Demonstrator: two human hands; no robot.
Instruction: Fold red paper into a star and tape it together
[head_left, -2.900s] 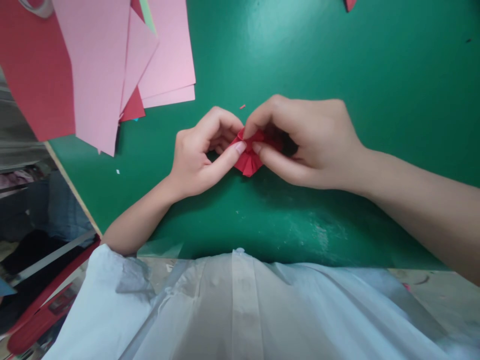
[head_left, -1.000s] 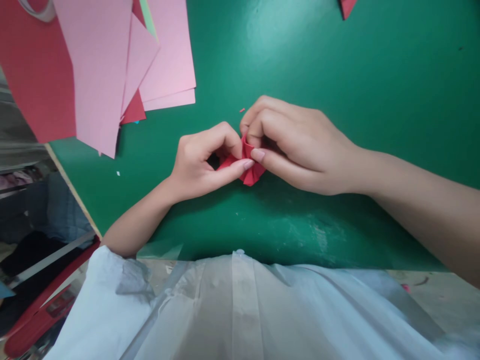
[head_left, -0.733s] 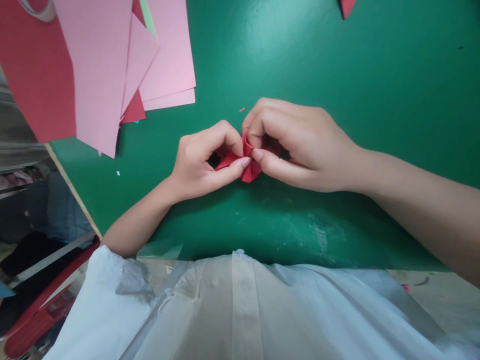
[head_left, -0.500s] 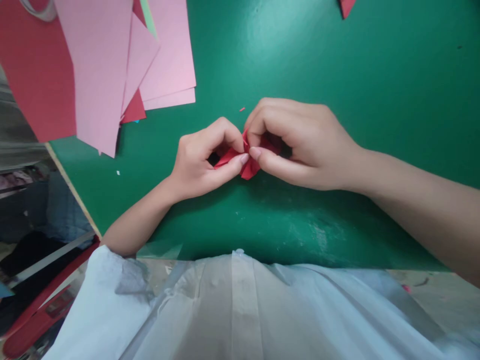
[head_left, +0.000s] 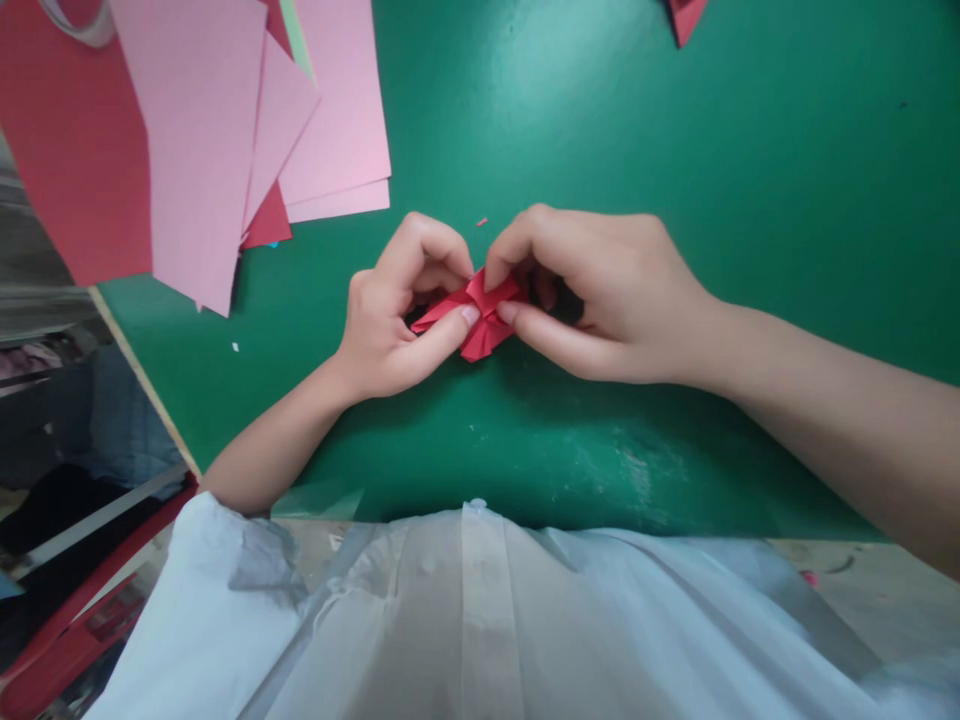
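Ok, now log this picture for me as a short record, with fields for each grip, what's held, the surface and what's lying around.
Left grip: thumb and fingers on the held paper's left part
Right grip: thumb and index finger on its right part
Held: folded red paper, pleated at its lower edge
Surface: green table
Upper left: pink sheets overlapping a red sheet; light green strip
Top edge: red paper piece, cut off by the frame
Scrap: tiny red bit beyond the hands

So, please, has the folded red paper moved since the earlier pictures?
Yes, the folded red paper has shifted slightly left, judged against the tiny red scrap beyond it.
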